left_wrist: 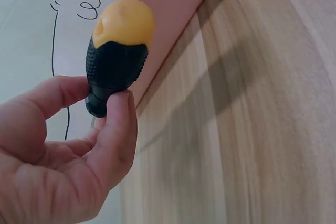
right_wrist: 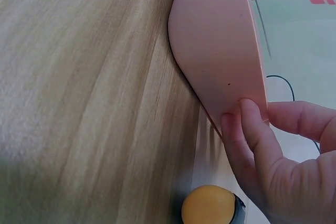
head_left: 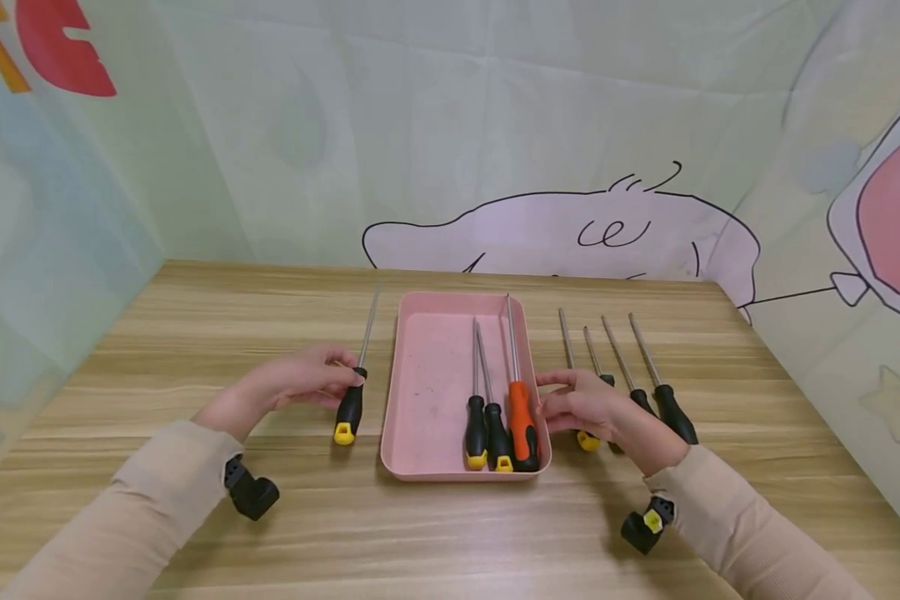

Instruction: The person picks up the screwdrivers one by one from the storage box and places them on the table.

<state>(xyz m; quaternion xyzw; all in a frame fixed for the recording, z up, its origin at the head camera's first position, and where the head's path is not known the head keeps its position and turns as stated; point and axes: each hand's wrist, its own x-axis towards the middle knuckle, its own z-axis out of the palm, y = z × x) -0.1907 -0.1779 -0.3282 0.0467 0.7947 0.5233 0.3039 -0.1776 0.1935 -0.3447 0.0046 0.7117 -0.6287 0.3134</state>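
My left hand (head_left: 311, 375) pinches a screwdriver (head_left: 350, 408) at the neck of its black and yellow handle, left of the pink tray (head_left: 427, 417). The left wrist view shows that handle (left_wrist: 118, 61) between thumb and fingers, yellow end nearest the camera. With fingertips against the outer wall and one digit at the rim, my right hand (head_left: 588, 404) grips the tray's right side. Inside the tray, toward the right, lie two black and yellow screwdrivers (head_left: 476, 429) and an orange-handled screwdriver (head_left: 521, 417), shafts pointing away.
Right of the tray lie several more screwdrivers (head_left: 673, 412), partly hidden by my right hand and wrist. A yellow handle end (right_wrist: 208, 204) shows beneath that hand in the right wrist view. Printed cloth (head_left: 435, 142) stands behind the wooden table (head_left: 285, 533).
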